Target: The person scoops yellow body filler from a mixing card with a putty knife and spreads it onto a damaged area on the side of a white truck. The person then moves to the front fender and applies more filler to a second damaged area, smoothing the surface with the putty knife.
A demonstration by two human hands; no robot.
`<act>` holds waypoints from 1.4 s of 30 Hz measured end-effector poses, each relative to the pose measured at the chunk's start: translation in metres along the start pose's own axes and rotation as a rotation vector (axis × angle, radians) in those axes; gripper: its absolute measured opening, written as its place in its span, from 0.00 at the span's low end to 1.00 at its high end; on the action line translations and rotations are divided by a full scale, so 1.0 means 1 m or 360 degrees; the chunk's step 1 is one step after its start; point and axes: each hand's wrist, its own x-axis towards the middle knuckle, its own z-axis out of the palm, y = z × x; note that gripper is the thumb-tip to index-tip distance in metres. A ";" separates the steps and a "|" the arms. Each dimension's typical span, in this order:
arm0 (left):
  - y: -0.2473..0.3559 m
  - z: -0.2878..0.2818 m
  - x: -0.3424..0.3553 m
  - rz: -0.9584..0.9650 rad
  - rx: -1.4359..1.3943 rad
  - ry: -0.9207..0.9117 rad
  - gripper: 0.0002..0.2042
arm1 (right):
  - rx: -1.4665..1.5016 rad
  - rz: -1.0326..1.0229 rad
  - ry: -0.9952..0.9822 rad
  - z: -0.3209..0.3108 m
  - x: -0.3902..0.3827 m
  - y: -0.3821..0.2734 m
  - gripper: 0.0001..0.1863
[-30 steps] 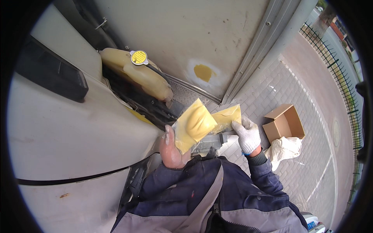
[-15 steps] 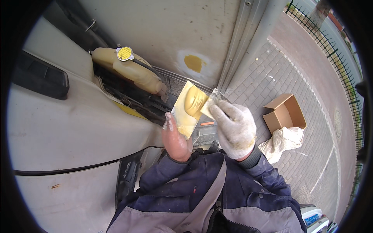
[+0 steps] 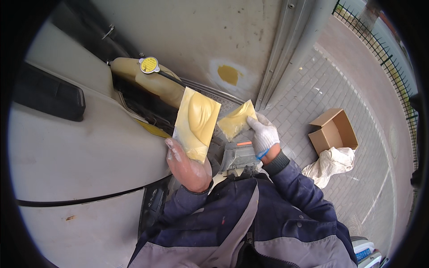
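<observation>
My bare left hand (image 3: 190, 167) holds a flat board (image 3: 184, 129) from below, its thumb along the near left edge. A thick, smooth mound of yellow putty (image 3: 201, 114) lies on that board. In my right hand (image 3: 263, 131), which wears a white knit glove, a smaller spreader plate (image 3: 237, 120) is pinched, its face smeared with the same yellow paste. The plate is held apart from the board, to its right. Beyond both hands, a yellow putty patch (image 3: 229, 75) sits inside a pale sanded ring on the grey panel (image 3: 201, 35).
A translucent tank (image 3: 156, 82) with a yellow-labelled cap (image 3: 149, 65) stands at left, beside a large pale body panel (image 3: 89, 152). On the paving at right are an open cardboard box (image 3: 333, 129) and a white cloth (image 3: 330, 164). A dark fence (image 3: 380, 49) runs behind.
The spreader plate has come away from the putty and turned over, its coated face now showing. The board in my left hand has moved left, and the mound is smoothed into a different shape.
</observation>
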 end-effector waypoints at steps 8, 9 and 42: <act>0.013 -0.020 -0.008 -0.0600 -0.0454 -0.0173 0.42 | 0.0593 0.0355 0.0163 0.015 0.112 0.062 0.15; 0.014 -0.019 -0.009 -0.0642 -0.0479 -0.0162 0.41 | 0.0612 0.0370 0.0156 0.019 0.120 0.065 0.16; 0.011 -0.014 0.005 -0.0904 -0.0870 -0.0339 0.30 | 0.1267 0.0126 -0.0102 0.096 0.123 -0.006 0.19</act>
